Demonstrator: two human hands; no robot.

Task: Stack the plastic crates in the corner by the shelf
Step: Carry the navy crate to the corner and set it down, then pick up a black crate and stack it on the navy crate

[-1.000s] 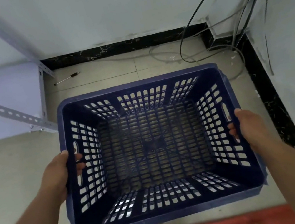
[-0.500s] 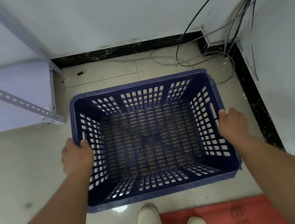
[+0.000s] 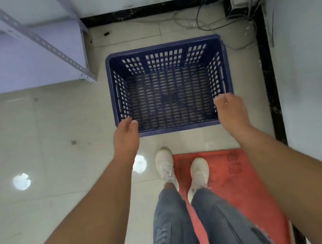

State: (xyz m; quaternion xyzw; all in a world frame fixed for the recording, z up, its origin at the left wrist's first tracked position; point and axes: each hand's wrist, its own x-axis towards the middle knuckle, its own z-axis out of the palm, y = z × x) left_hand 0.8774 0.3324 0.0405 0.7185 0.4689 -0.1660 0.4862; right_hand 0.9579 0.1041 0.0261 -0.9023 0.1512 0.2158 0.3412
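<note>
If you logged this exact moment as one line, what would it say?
stage: crate set down | blue crate: on floor beside shelf, empty | left hand: open, off crate | right hand: loosely curled, off crate

Even, soft light overhead; two round glare spots (image 3: 21,181) shine on my glossy floor (image 3: 30,133). Edges bend outward, my forearms (image 3: 98,213) look slightly blurred.

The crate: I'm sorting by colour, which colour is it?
Dark blue crate, with grid-perforated walls and floor, seen in the head view.
</note>
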